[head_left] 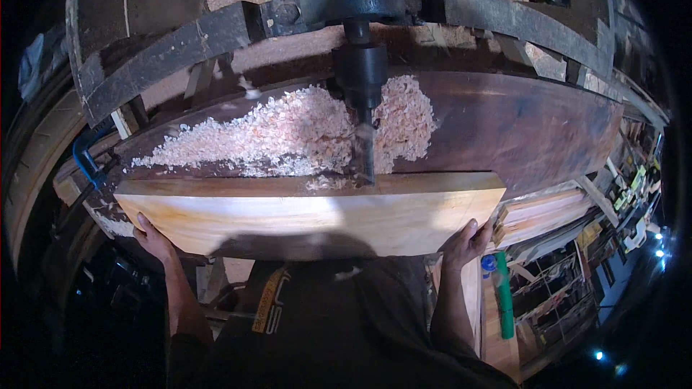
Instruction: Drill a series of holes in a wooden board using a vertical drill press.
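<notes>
A thick pale wooden board stands across in front of me, its narrow edge facing up. My left hand grips its left end, thumb on the near face. At the other end my right hand is closed on the lower right corner, thumb up along the face. A dark drill chuck hangs above the board's far side, and its drill bit comes down to the top edge. Small chips lie around the bit. How deep the bit reaches is hidden.
Behind the board, a heap of wood shavings covers part of a dark wooden tabletop. A curved wooden beam carries the spindle bearing. At left is a blue clamp; stacked boards and a green tube are at right.
</notes>
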The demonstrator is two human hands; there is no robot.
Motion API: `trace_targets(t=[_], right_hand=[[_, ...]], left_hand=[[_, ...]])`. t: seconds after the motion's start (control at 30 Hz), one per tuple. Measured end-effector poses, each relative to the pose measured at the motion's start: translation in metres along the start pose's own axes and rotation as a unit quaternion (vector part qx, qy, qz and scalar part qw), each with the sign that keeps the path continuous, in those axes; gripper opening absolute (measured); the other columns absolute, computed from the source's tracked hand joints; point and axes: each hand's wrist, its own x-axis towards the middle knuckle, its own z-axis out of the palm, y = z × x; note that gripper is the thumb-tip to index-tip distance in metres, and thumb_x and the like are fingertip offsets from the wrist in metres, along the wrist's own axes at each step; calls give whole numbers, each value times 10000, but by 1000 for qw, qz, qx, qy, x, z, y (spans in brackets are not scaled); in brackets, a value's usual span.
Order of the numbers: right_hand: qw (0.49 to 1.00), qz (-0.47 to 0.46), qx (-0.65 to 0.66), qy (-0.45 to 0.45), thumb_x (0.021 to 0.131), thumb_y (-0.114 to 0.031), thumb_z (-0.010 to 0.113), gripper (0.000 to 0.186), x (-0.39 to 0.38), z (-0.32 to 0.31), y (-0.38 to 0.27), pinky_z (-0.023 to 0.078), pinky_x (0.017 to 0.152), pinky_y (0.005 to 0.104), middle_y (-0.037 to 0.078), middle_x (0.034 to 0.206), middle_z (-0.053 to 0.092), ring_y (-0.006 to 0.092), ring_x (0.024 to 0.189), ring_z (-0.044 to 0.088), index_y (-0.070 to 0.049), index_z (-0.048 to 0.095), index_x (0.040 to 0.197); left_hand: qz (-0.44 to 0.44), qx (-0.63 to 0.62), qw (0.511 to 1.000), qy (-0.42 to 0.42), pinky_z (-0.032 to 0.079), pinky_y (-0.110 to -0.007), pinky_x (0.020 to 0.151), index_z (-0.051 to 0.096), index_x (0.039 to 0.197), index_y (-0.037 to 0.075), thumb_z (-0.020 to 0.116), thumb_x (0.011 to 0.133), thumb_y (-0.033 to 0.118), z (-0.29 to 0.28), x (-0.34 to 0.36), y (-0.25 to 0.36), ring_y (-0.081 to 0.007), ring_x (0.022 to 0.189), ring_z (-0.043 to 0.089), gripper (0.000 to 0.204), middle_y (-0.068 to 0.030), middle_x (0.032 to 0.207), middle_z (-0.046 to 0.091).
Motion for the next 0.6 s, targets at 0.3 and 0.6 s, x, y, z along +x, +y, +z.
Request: trace_targets(t=[0.3, 0.6], right_hand=[[1000, 4, 13, 4, 982, -203, 533, 441, 20, 4, -7, 460, 859, 333, 165, 1111, 605, 209, 968, 552, 104, 471, 1293], [998, -17, -68, 11, 976, -210, 537, 407, 42, 10, -29, 472, 832, 333, 159, 1071, 623, 216, 944, 569, 99, 516, 1240]], left_hand=[[-35, -7, 999, 19, 509, -385, 875, 469, 1240, -118, 605, 981, 455, -4, -21, -2, -273, 997, 595, 644, -237, 1172, 591], [-60, -47, 997, 18, 511, -386, 842, 486, 1185, -98, 598, 984, 460, -7, -42, -7, -264, 953, 601, 604, -220, 1128, 598]])
